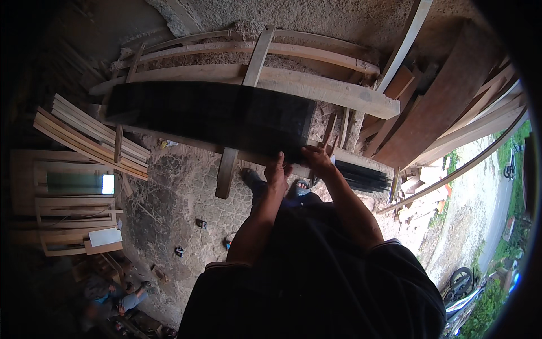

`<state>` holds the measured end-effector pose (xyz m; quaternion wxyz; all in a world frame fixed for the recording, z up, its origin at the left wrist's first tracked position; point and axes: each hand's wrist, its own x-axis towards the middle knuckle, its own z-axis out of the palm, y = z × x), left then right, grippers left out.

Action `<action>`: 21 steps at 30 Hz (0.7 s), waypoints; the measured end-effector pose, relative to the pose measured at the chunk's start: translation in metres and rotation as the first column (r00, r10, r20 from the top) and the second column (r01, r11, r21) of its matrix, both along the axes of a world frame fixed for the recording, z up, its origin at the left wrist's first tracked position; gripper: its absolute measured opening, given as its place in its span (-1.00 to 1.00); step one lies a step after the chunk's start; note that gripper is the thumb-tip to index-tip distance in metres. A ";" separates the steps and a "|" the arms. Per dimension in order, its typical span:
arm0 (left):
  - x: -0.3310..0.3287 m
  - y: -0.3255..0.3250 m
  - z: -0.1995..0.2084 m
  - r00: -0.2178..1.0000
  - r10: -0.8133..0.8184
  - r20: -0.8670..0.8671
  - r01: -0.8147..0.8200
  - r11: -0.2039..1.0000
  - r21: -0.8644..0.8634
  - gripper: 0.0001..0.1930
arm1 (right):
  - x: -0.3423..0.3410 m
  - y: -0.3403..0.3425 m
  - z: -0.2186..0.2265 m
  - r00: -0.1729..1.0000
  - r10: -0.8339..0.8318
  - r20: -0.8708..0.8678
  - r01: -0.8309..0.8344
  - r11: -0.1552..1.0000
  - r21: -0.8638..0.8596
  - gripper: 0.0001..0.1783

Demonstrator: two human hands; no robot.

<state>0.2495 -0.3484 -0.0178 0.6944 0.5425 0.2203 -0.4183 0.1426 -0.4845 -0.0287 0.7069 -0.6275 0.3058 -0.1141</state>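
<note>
A dark shirt (316, 277) partly hides the legs (259, 189); whether hands (277, 172) (320, 161) at the black panel (197, 113) pinch, I cannot tell.

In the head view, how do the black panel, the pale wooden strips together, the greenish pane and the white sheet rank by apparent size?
1. Black panel, largest
2. Pale wooden strips, together
3. Greenish pane
4. White sheet, smallest

A long black panel (180, 113) lies across a narrow pale wooden bar (227, 176), between slim tan wooden strips (87, 140) (at left) and a broad brown wooden board (432, 101).
</note>
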 end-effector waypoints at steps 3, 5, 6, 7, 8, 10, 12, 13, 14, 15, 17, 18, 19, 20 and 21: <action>0.001 -0.004 0.002 1.000 0.018 -0.002 -0.018 1.000 -0.002 -0.68 | 0.007 0.003 0.003 0.991 -0.113 -0.074 0.133 0.922 0.363 -0.61; 0.004 -0.011 0.003 1.000 0.014 0.005 -0.013 1.000 -0.018 -0.67 | 0.011 -0.001 0.007 0.989 -0.117 -0.093 0.140 0.944 0.300 -0.60; 0.005 -0.010 0.003 1.000 0.016 0.007 -0.016 1.000 -0.021 -0.67 | 0.012 -0.001 0.017 0.987 -0.111 -0.118 0.140 0.953 0.268 -0.60; 0.007 -0.008 0.002 1.000 0.014 0.000 -0.014 1.000 -0.014 -0.67 | 0.014 0.000 0.025 0.984 -0.107 -0.143 0.139 0.962 0.236 -0.60; 0.009 -0.006 0.002 1.000 0.012 -0.008 -0.012 1.000 -0.006 -0.67 | 0.016 0.002 0.025 0.985 -0.109 -0.132 0.139 0.961 0.241 -0.60; 0.007 -0.009 0.005 1.000 0.002 -0.016 -0.002 1.000 0.003 -0.66 | 0.014 0.001 0.021 0.984 -0.132 -0.116 0.158 0.956 0.246 -0.59; 0.006 -0.010 0.006 1.000 0.008 -0.007 -0.008 1.000 0.012 -0.67 | 0.012 -0.001 0.019 0.987 -0.121 -0.106 0.145 0.956 0.256 -0.60; 0.006 -0.010 0.006 1.000 0.012 -0.010 -0.012 1.000 -0.005 -0.66 | 0.012 -0.001 0.018 0.988 -0.114 -0.100 0.137 0.956 0.261 -0.60; 0.006 -0.009 0.006 1.000 0.015 -0.013 -0.015 1.000 -0.022 -0.66 | 0.011 -0.001 0.017 0.988 -0.121 -0.092 0.141 0.955 0.260 -0.60; 0.006 -0.009 0.007 1.000 0.019 -0.014 -0.020 0.999 -0.039 -0.66 | 0.012 -0.001 0.018 0.988 -0.127 -0.083 0.144 0.955 0.258 -0.60; 0.005 -0.009 0.008 0.999 0.031 -0.035 -0.032 0.999 -0.024 -0.67 | 0.012 -0.001 0.021 0.987 -0.129 -0.092 0.147 0.963 0.226 -0.61; 0.006 -0.008 0.010 0.998 0.040 -0.044 -0.040 0.999 -0.013 -0.67 | 0.011 0.000 0.027 0.986 -0.123 -0.110 0.143 0.969 0.200 -0.60; 0.007 -0.008 0.011 0.998 0.050 -0.044 -0.050 0.999 -0.010 -0.68 | 0.012 0.001 0.035 0.985 -0.117 -0.128 0.139 0.975 0.173 -0.60; 0.008 -0.009 0.013 0.997 0.060 -0.044 -0.061 0.998 -0.006 -0.68 | 0.014 0.001 0.039 0.984 -0.127 -0.125 0.149 0.971 0.189 -0.60; 0.008 -0.008 0.011 0.997 0.066 -0.046 -0.066 0.998 -0.004 -0.69 | 0.014 0.001 0.042 0.982 -0.140 -0.123 0.163 0.965 0.203 -0.60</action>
